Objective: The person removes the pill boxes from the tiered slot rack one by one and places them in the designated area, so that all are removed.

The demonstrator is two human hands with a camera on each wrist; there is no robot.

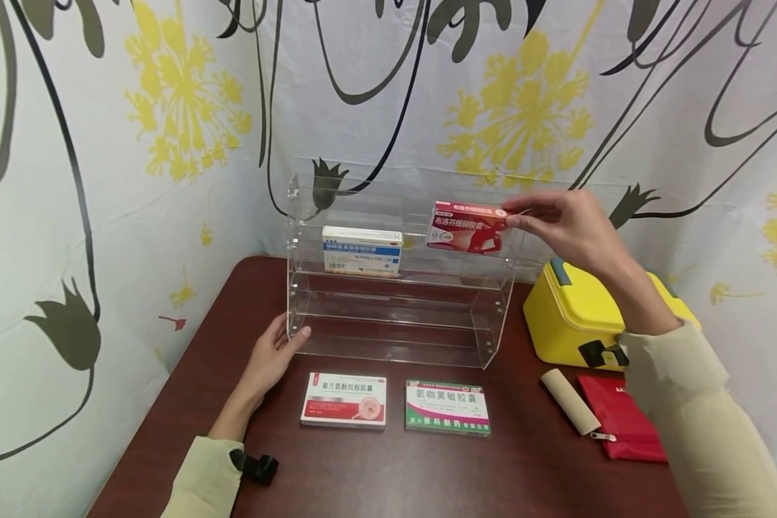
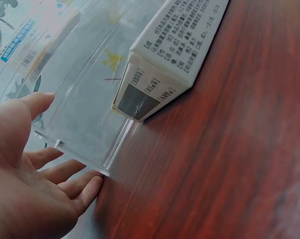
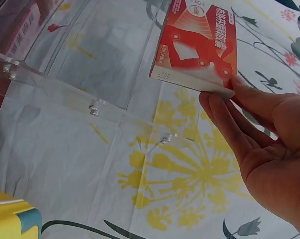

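A clear acrylic tiered rack (image 1: 388,351) stands on the table. My right hand (image 1: 573,223) pinches the right end of a red medicine box (image 1: 467,229) at the rack's upper right tier. In the right wrist view the thumb and fingers grip a corner of this box (image 3: 197,45). My left hand (image 1: 268,360) holds the rack's left side panel low down, the thumb on one side and the fingers on the other (image 2: 65,172). A white-and-blue medicine box (image 1: 362,252) leans on a tier at the upper left.
Before the rack lie a red-and-white medicine box (image 1: 343,401) and a green-and-white one (image 1: 447,408). On the right are a yellow case (image 1: 576,309), a beige cylinder (image 1: 570,401) and a red zipped pouch (image 1: 624,417). A patterned cloth (image 1: 375,129) hangs behind.
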